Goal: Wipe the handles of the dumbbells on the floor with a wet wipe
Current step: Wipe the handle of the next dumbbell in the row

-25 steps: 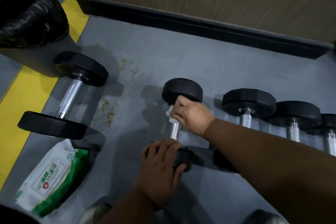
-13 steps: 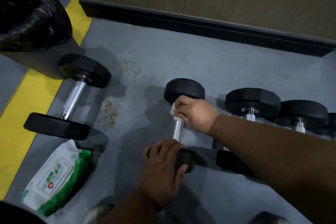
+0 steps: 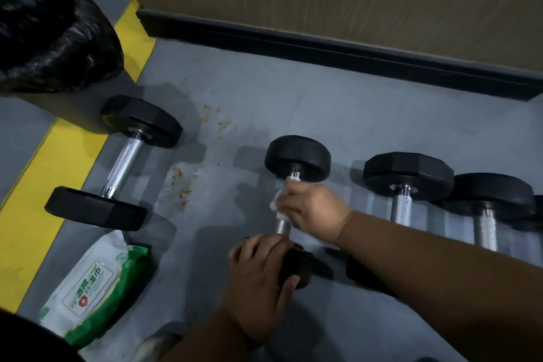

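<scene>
Right now, centre frame: right hand (image 3: 313,209) pinches wet wipe (image 3: 277,203) round dumbbell handle (image 3: 282,226); left hand (image 3: 261,273) clamps near head (image 3: 295,269). Risk: wipe bunches, skips knurling; round far head (image 3: 297,158) rolls if clamp slackens.

The wipes pack (image 3: 91,288) lies on the floor (image 3: 323,103) left of the held dumbbell (image 3: 296,156).

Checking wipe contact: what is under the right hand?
The right hand grips a white wet wipe round the dumbbell handle. Bare metal shows below; the covered stretch is hidden.
</scene>
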Motion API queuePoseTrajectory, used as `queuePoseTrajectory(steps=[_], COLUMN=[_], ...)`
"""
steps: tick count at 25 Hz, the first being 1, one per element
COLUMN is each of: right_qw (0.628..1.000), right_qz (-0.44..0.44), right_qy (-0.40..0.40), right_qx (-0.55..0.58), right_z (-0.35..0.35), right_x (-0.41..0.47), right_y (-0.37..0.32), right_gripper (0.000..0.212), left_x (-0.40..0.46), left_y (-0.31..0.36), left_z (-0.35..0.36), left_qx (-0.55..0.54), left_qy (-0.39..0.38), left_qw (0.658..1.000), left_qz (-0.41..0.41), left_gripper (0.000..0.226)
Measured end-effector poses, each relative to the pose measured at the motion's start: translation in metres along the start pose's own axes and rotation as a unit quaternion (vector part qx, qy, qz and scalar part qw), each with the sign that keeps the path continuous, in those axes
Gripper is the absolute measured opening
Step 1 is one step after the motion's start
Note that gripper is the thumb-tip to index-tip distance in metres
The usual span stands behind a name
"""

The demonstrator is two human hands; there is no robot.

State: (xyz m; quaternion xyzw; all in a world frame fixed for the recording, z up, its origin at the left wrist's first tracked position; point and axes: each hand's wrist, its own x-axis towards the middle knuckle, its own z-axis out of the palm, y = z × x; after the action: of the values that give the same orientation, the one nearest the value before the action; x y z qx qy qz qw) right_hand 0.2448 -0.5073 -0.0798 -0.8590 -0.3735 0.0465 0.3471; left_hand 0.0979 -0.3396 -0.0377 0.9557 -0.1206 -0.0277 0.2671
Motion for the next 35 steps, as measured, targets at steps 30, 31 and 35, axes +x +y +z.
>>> queuePoseTrajectory(steps=[30, 31, 35], right_qw=[0.991, 0.992, 0.998], right_qz=[0.019, 0.052, 0.032], right_qy=[-0.089, -0.051, 0.006], right_qx=[0.101, 0.105, 0.056], right_z=[-0.020, -0.023, -0.021], right_x=[0.000, 0.004, -0.012], right_y=[0.013, 0.021, 0.021], right_gripper=[0.015, 0.015, 0.022], left_x=[0.001, 0.001, -0.001], left_y=[-0.007, -0.007, -0.007], left_z=[0.000, 0.000, 0.002], left_qx=[0.015, 0.014, 0.008], left_qy=[-0.011, -0.004, 0.008], left_qw=[1.000, 1.000, 1.000], left_qz=[0.011, 0.010, 0.019], left_gripper=[0.045, 0.045, 0.044])
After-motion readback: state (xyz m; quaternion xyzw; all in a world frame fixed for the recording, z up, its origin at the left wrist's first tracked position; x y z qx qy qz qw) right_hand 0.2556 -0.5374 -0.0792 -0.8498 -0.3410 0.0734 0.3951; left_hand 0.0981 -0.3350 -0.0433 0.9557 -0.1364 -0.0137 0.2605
